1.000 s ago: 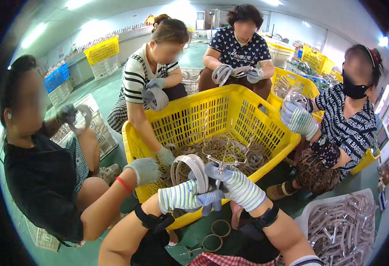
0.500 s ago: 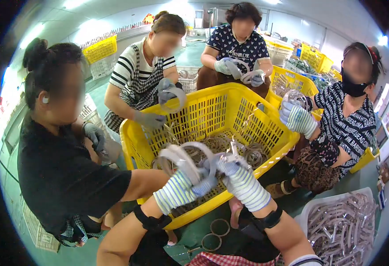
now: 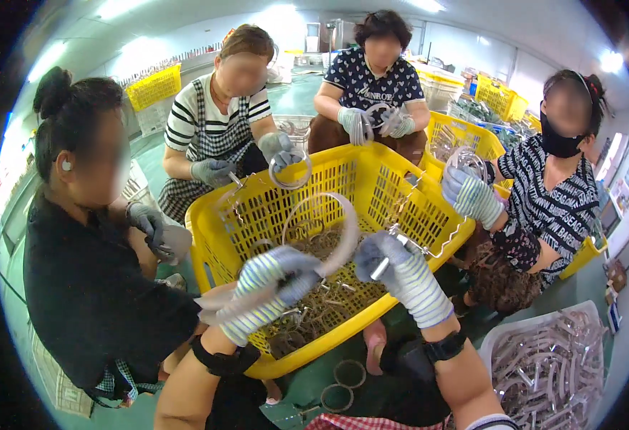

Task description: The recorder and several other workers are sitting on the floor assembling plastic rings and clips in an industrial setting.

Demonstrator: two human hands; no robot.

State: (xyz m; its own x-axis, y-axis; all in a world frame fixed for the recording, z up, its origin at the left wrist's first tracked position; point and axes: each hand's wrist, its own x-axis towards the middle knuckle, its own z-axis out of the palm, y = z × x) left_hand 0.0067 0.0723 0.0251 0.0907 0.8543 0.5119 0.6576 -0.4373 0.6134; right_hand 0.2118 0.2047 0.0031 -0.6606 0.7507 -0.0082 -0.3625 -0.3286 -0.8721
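Observation:
My left hand (image 3: 268, 283), in a striped glove, is closed on a thin, pale grey ring-shaped band (image 3: 343, 240) standing up over the basket. A flat pale strip (image 3: 235, 304) passes by the same hand toward the left. My right hand (image 3: 409, 283), gloved alike, is closed, with a short silver tube-like piece (image 3: 380, 269) at its fingers. A shiny, twisted thin strip (image 3: 447, 245) trails from beside that hand. Both hands are above the near side of a yellow plastic basket (image 3: 329, 337), apart from each other. Inside lie many tangled curled strips (image 3: 314, 297).
Several gloved co-workers sit around the basket, handling similar rings. A white bin (image 3: 544, 358) of pale curved pieces stands at lower right. Two rings (image 3: 337, 396) lie on the green floor. More yellow baskets (image 3: 465, 136) stand behind.
My hands have moved apart: the left toward lower left with the ring, the right slightly right. The ring now stands out clearly, and a twisted strip shows by my right hand.

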